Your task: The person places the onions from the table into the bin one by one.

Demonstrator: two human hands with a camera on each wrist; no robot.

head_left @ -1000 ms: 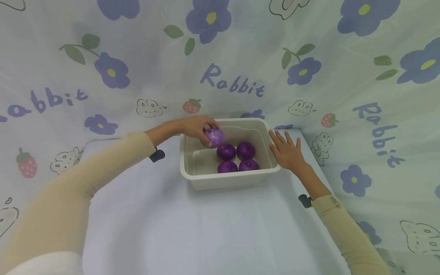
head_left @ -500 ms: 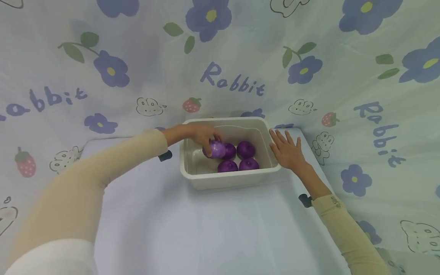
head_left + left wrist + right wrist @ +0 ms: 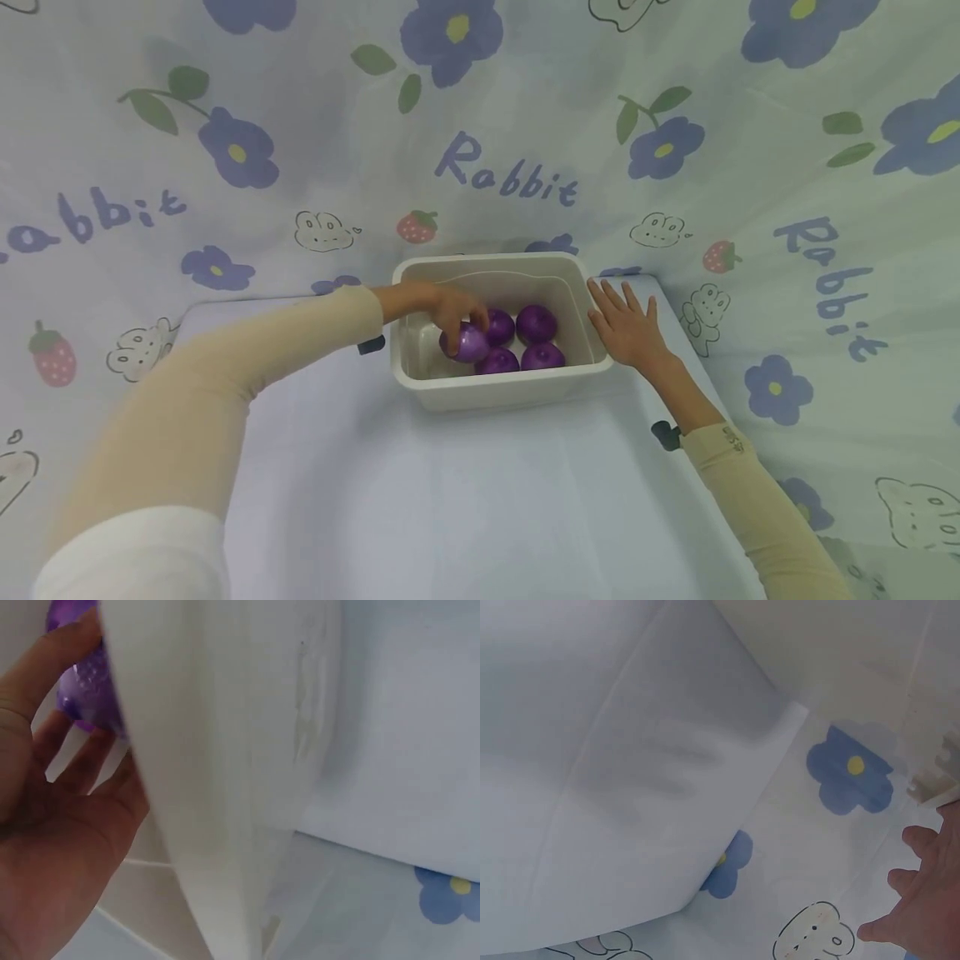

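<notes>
A white plastic bin (image 3: 517,385) stands at the back of the table, with several round, dark purple onion-like things (image 3: 536,324) in its right part. Reaching in over its left side, my left hand (image 3: 456,310) grips another glossy purple onion-like thing (image 3: 467,343) from above, low inside the bin beside the others. In the left wrist view the thumb and fingers of that hand (image 3: 64,832) curl round this purple thing (image 3: 88,694), partly hidden by the bin wall. My right hand (image 3: 628,332) lies with fingers spread against the bin's right side; the right wrist view shows its fingers extended (image 3: 926,889).
A white-covered table (image 3: 480,500) runs in front of the bin. Behind and to the right hangs a cloth (image 3: 337,125) printed with flowers, rabbits and strawberries. Small dark wrist devices (image 3: 666,435) sit at both sleeves.
My left hand has moved right and down into the bin with the purple onion-like thing, bringing it beside the others. My right hand stays against the bin.
</notes>
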